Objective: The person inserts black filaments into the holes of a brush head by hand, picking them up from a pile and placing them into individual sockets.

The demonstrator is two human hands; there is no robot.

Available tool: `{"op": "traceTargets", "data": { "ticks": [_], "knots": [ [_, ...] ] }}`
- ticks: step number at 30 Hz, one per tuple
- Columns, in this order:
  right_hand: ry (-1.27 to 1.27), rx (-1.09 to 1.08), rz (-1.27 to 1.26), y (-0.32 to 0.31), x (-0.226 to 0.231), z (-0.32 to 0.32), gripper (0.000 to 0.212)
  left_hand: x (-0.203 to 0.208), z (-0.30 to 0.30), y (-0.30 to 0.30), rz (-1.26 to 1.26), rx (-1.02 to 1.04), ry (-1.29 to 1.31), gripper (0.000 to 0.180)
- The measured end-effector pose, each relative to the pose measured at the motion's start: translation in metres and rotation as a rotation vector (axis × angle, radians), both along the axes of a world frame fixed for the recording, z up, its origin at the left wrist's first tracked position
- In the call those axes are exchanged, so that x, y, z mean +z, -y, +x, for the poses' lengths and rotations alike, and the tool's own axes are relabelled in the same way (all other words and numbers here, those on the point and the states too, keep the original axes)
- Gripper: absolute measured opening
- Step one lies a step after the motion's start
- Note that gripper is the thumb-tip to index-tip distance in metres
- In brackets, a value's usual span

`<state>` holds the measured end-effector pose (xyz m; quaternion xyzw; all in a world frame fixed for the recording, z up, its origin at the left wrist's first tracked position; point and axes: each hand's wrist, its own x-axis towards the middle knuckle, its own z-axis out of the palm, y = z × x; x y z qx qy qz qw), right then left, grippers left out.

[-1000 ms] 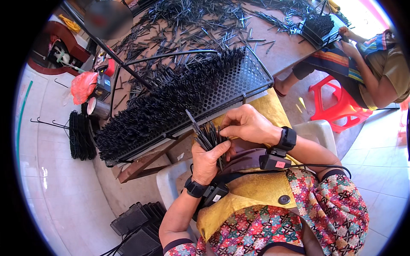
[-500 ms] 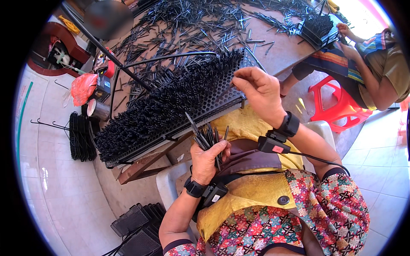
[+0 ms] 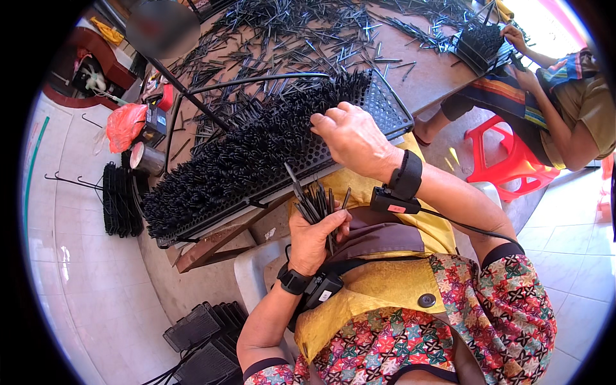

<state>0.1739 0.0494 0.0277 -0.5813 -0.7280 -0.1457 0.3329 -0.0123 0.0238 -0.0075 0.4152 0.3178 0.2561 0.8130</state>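
Strips [image 3: 310, 204] stay clamped in left hand [image 3: 312, 242] — right hand [image 3: 360, 142] shifted leftward to tufts [image 3: 256, 142], grip unclear.

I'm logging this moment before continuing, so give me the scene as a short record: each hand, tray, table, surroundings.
Left hand: holds a bundle of black strips
Right hand: fingers bent over the tray; whether they grip a strip is unclear
Tray: black, perforated, mostly covered by packed strips; bare holes at its right end
Table: loose strips scattered beyond the tray
Nearby: another person and a red stool, both at right
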Motion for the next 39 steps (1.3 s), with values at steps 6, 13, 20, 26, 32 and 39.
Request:
{"op": "traceTargets", "data": {
  "ticks": [6,13,20,26,32,39],
  "knots": [
    [0.112,-0.049,-0.095,-0.001,0.006,-0.005,0.022,0.002,-0.002,-0.001,-0.008,-0.106,0.011,0.017],
    [-1.101,0.420,-0.749,0.028,0.019,-0.012,0.032,0.002,-0.004,-0.001,-0.041,-0.283,0.071,0.023],
    [-1.082,0.408,-0.664,0.037,0.015,-0.007,0.016,0.002,-0.003,0.000,-0.065,-0.294,0.052,0.024],
    [-1.289,0.097,-0.432,0.045,0.015,0.002,0.006,-0.003,-0.004,-0.003,-0.123,-0.247,0.071,0.022],
    [-0.454,0.257,0.210,0.079,0.014,-0.013,0.010,0.001,0.001,0.001,-0.140,-0.024,0.114,0.020],
    [-0.097,0.624,0.090,0.093,-0.015,-0.035,0.026,0.006,-0.003,-0.001,-0.112,0.123,0.130,0.020]
  ]
}}
